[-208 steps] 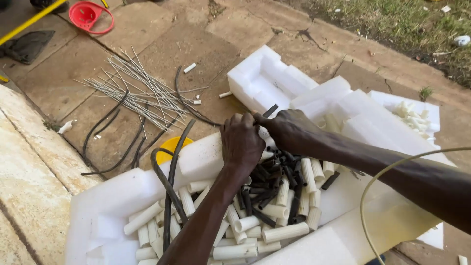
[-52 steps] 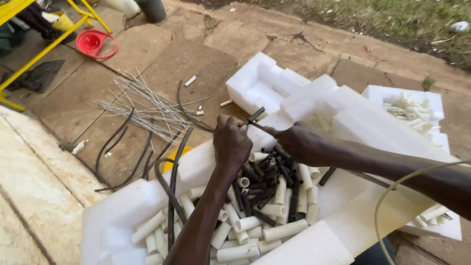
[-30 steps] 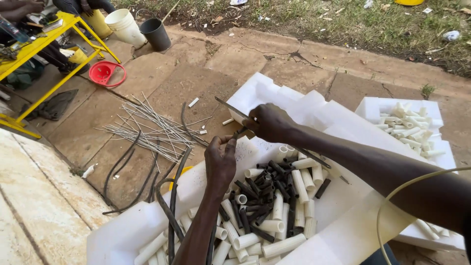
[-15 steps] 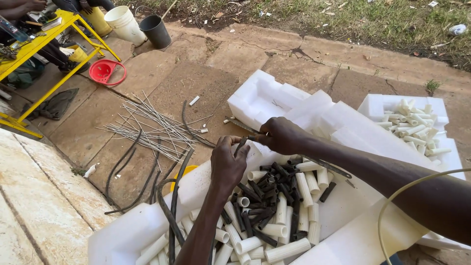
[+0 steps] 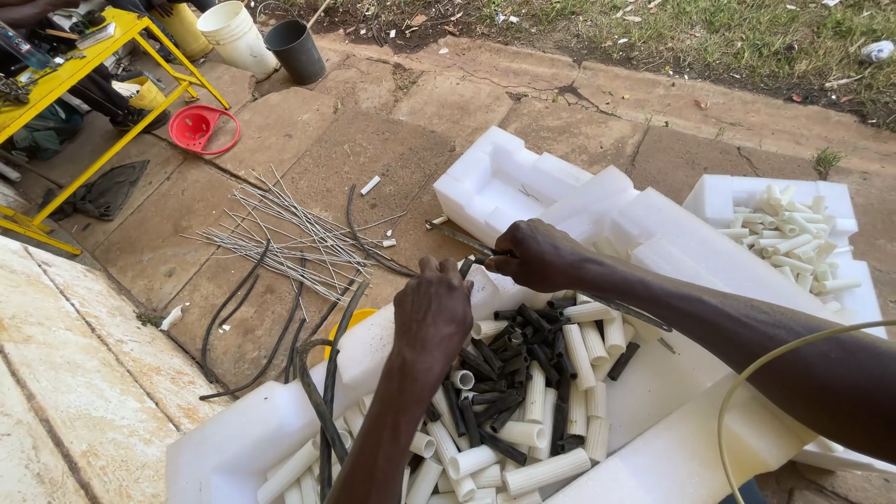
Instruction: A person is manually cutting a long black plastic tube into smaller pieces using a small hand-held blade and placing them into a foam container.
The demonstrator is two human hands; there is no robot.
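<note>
Fingers: the right hand [image 5: 546, 254] has its fingers curled shut around the handle of a slim metal tool [image 5: 457, 236], whose tip sticks out toward 10 o'clock. The left hand [image 5: 431, 315] has its fingertips pinched together on a short dark tube piece [image 5: 467, 267], just at the tool's near end.

Where the piece sits: at the centre of the view, between the two hands, touching both, held a little above the heap.

Step in hand: I'd judge this to be the working of one short dark piece with the tool, cutting or stripping; which one I cannot tell from here.

Next move calls for: a steady pinch from the left hand, the tool kept off those fingertips, and the piece held clear of the heap.

Heap below: at 6 o'clock from the hands, short white tube pieces [image 5: 547, 471] and dark ones [image 5: 485, 364] lie mixed in a white foam tray [image 5: 233, 439].

Further out: a second foam tray [image 5: 719, 201] of white pieces at 2 o'clock, well apart.

Ground: a fan of thin metal rods [image 5: 280, 233] at 9 o'clock with dark cable lengths [image 5: 233, 308] beside them on the paving.

Far edge: a red basin [image 5: 203, 128], buckets [image 5: 266, 39] and a yellow frame [image 5: 112, 56] at 10 to 11 o'clock.
</note>
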